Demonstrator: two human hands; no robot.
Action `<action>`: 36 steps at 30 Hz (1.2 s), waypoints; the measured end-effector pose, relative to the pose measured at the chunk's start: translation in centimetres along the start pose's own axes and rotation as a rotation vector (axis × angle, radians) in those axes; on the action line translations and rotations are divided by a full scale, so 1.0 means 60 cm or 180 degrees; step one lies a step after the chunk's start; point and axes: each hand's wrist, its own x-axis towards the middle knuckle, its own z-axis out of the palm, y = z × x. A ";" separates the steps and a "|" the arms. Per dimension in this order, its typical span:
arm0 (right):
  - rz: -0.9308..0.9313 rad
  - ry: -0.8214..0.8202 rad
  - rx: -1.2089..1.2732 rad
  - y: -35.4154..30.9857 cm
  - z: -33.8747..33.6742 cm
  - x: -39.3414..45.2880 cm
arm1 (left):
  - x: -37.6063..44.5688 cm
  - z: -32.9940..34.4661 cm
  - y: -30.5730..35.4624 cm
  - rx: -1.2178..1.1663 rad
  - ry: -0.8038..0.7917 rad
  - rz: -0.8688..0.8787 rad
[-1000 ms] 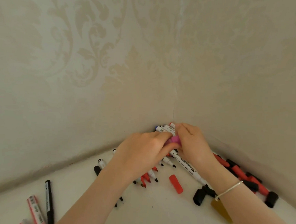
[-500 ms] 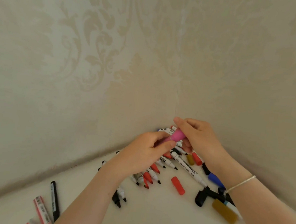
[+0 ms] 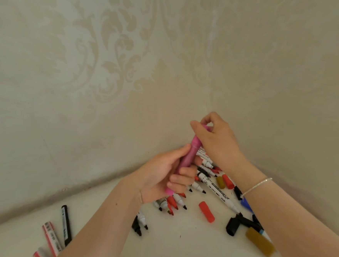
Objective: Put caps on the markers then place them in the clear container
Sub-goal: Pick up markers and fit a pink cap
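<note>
Since a second ago, the pink marker [image 3: 188,159] has risen off the pile, gripped in the left hand [image 3: 161,176]. The right hand [image 3: 214,139] pinches its pink cap [image 3: 201,130]; capping looks nearly finished

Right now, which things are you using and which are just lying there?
In use:
pink marker
left hand, gripping its barrel
right hand, holding its top end

Lying about:
loose red cap
black cap
mustard cap
long white marker
black marker

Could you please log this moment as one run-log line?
left hand: grips pink marker | right hand: pinches its cap end | container: unseen
</note>
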 end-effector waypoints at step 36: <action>0.1026 -0.0384 0.0409 0.025 -0.056 -0.008 | -0.011 -0.011 0.006 0.1888 0.0534 -0.0262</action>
